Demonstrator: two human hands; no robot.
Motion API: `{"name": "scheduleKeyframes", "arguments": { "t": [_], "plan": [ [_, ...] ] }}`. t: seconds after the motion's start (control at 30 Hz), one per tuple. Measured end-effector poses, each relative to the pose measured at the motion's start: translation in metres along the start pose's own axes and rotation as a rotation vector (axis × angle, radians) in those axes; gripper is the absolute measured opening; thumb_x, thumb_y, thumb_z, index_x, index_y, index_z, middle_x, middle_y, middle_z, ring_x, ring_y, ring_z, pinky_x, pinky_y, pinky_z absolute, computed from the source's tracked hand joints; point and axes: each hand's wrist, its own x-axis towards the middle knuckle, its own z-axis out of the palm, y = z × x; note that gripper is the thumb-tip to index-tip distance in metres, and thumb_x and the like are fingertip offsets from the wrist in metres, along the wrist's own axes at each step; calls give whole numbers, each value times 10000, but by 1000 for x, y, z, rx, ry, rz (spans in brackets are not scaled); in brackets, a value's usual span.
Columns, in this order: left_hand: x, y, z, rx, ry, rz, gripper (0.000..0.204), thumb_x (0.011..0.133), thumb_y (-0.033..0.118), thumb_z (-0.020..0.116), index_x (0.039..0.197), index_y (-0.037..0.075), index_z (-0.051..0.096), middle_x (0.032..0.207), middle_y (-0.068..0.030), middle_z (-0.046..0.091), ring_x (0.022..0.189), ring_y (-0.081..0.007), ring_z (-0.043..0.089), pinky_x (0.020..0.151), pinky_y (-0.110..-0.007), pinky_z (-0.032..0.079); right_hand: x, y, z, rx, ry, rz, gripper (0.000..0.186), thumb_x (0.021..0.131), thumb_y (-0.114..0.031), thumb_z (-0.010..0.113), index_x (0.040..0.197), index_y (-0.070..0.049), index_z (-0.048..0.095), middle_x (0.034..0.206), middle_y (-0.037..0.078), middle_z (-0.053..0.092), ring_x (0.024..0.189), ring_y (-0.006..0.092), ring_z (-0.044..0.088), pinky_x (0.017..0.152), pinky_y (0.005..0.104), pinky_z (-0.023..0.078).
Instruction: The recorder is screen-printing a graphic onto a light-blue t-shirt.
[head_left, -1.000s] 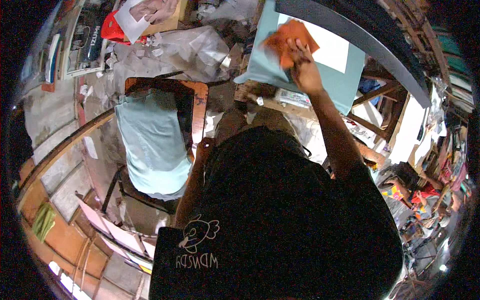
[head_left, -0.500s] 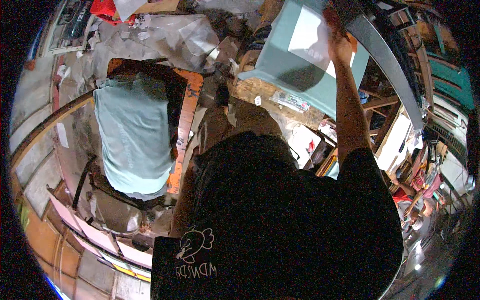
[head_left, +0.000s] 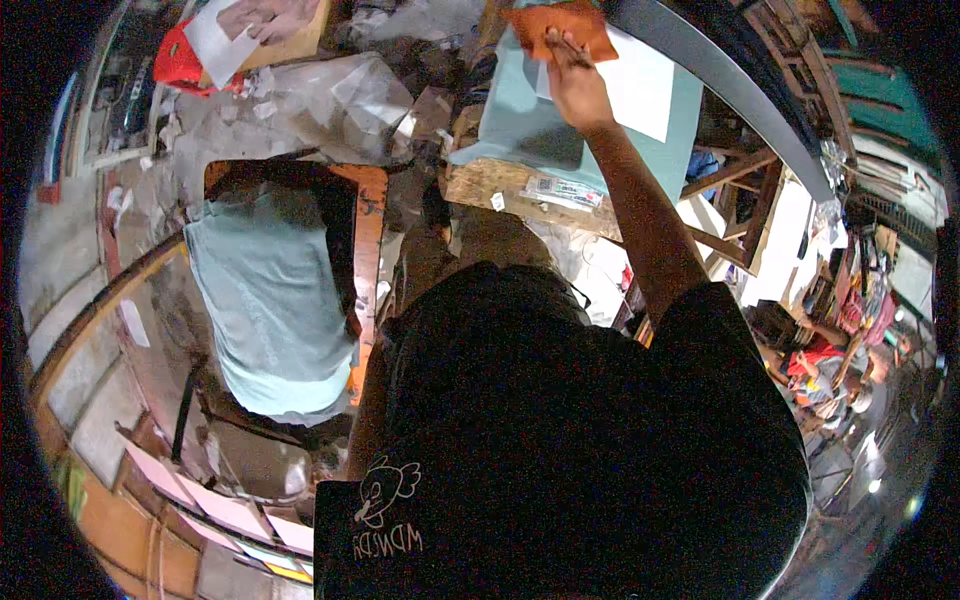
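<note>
My right hand [head_left: 580, 88] is closed on an orange-brown sheet [head_left: 590, 28], its fingers bent over the near edge. Beneath lies a white sheet of paper [head_left: 645, 90] on a pale blue-green cloth [head_left: 525, 125] spread flat over a board. My left forearm [head_left: 367, 410] hangs along my left side. The left hand [head_left: 352, 325] is dim, beside the edge of another pale blue-green cloth [head_left: 275, 290], and its fingers cannot be made out. That cloth drapes over a board or seat with an orange rim [head_left: 370, 200].
A grey curved metal arm [head_left: 745, 85] runs beside the right-hand cloth. A wooden ledge [head_left: 480, 188] bears a printed strip [head_left: 563, 190]. Plastic sheeting [head_left: 365, 95] and paper scraps litter the floor. A red crate [head_left: 180, 58] stands far left; people [head_left: 825, 370] sit at far right.
My right hand has moved left across the cloth with the orange-brown sheet, uncovering the right part of the white paper. The whole view has shifted slightly. My left arm stays at my side.
</note>
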Motion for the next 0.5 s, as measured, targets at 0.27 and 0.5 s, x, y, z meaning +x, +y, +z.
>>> {"name": "scheduleKeyframes", "arguments": {
  "t": [0.27,0.5],
  "plan": [
    [64,88,-61,106,-178,-83,376,992,304,505,1283,70,551,1076,-132,655,969,-239,630,776,-372,490,-91,28,5,132,433,432,423,834,-249,628,1178,-6,602,1272,186,572,1283,367,445,1092,496,322],
    [159,196,-79,116,-267,-185,389,996,313,500,1298,71,540,1103,-131,651,989,-237,626,782,-374,488,-138,-9,-43,260,-11,341,615,844,-155,582,1434,-179,408,1468,64,447,1359,292,401,1098,409,377]
  ]
}}
